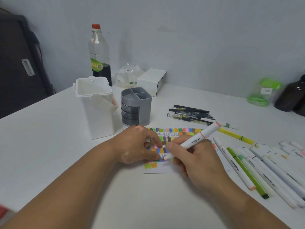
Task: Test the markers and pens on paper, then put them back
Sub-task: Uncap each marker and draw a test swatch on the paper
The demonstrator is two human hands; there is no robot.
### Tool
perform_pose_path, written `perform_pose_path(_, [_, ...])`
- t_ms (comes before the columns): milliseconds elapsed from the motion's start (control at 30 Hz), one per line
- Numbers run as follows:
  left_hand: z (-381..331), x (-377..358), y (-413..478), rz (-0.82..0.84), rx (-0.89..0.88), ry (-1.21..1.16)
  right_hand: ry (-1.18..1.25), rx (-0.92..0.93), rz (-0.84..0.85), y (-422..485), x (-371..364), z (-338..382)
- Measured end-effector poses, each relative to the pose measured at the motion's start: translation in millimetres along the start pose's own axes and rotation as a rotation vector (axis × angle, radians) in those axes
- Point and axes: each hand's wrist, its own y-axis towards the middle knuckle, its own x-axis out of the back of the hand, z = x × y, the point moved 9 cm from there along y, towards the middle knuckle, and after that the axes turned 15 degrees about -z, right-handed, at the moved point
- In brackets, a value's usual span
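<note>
So, progress: I judged paper (167, 168) nearly filled.
Right hand (198, 160): clamped round marker (194, 140), tip down.
Left hand (133, 144): pressed paper; grip unclear.
Remaining: holder (145, 111) stood empty.

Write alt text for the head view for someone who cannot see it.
A person's right hand holds a white marker, tip on a sheet of paper covered in colour swatches, while the left hand rests on it. More markers lie to the right, dark pens behind, and a grey pen holder and white bin stand further back.
</note>
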Motion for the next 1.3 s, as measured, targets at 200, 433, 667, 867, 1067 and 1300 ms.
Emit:
perform_pose_path(200, [-1,-1,1,0.021,-0.012,0.035,-0.075,-0.039,0.055,-4,-7,-8])
perform_pose_path(433, [-1,0,-1,0.041,0.006,0.025,-0.233,0.082,0.046,-4,-10,-4])
perform_pose_path(667, [-3,0,0,0.032,0.01,-0.009,-0.257,0.124,0.091,-8,-12,0])
perform_pose_path(867, [-2,-1,0,0.036,0.018,-0.009,-0.264,0.137,0.073,-7,-12,2])
perform_pose_path(1067, [-2,-1,0,0.041,0.011,-0.002,-0.277,0.145,0.108,-8,-13,4])
perform_pose_path(1300, [-4,-1,0,0.038,-0.001,0.012,-0.277,0.123,0.105,-7,-11,1])
